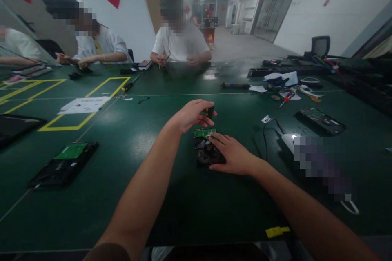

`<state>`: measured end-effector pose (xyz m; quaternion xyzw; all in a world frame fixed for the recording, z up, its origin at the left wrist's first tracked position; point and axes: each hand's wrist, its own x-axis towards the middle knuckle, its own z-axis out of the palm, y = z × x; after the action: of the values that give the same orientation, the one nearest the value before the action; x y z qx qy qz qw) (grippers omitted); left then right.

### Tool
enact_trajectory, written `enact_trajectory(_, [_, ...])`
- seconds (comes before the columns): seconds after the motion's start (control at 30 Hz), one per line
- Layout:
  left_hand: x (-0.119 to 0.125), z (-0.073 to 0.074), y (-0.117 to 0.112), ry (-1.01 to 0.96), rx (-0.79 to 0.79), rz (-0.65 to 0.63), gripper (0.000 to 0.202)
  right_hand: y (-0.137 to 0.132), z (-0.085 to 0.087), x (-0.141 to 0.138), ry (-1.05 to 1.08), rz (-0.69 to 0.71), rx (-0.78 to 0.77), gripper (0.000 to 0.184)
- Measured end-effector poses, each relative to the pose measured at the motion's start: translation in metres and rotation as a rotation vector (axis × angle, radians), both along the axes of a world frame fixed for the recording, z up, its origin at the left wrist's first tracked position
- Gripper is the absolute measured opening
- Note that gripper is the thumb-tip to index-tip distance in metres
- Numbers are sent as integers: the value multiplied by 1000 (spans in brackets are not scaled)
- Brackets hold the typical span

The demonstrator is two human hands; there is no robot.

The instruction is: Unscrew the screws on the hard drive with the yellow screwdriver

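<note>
A black hard drive (206, 151) with a green circuit board (203, 132) at its far end lies on the green table (171, 195) in front of me. My right hand (233, 154) rests on the drive, fingers closed around its right side. My left hand (192, 115) hovers just above the drive's far end, pinching a screwdriver (210, 111) with a black handle held upright over the circuit board.
Another drive with a green board (65, 163) lies at the left, a third (320, 119) at the right. A black cable (266, 134) runs right of my hand. Papers (84, 105), yellow floor-tape lines, tools and parts lie farther back. Two people sit across the table.
</note>
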<state>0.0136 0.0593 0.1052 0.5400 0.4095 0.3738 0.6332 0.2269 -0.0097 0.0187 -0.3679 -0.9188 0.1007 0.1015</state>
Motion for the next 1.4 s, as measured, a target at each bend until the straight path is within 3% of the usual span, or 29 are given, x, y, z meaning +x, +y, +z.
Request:
enact_trajectory(0.27, [1, 3, -1, -11, -99, -5, 26, 1, 2, -1, -13, 6, 10, 95])
enact_trajectory(0.6, [0, -2, 4, -36, -89, -9, 27, 0, 4, -3, -44, 14, 19, 96])
enact_trajectory(1.03, [3, -8, 6, -41, -48, -29, 31, -1, 4, -6, -40, -20, 28, 92])
enact_trajectory(1.4, [5, -8, 3, 72, 90, 25, 36, 0, 4, -4, -15, -11, -5, 92])
